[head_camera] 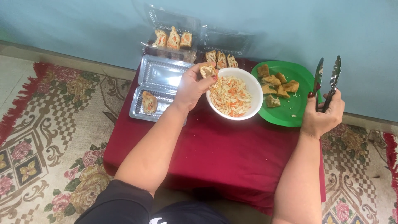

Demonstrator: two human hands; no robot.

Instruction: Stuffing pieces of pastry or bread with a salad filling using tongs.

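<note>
Bowl (253,93) of slaw between clear trays (159,79) and green plate (304,81)

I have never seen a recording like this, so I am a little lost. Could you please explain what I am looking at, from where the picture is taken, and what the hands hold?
There is no machine here: a person works with two bare hands, and a single camera worn on the head looks down at them. The left hand holds a fried pastry piece over the rim of a round white bowl of shredded vegetables. The right hand holds metal tongs, tips up, jaws slightly apart. A low table with a dark red cloth also carries a round green plate with more fried pieces, and clear plastic hinged boxes, some holding filled pieces. A patterned carpet lies below.
</note>
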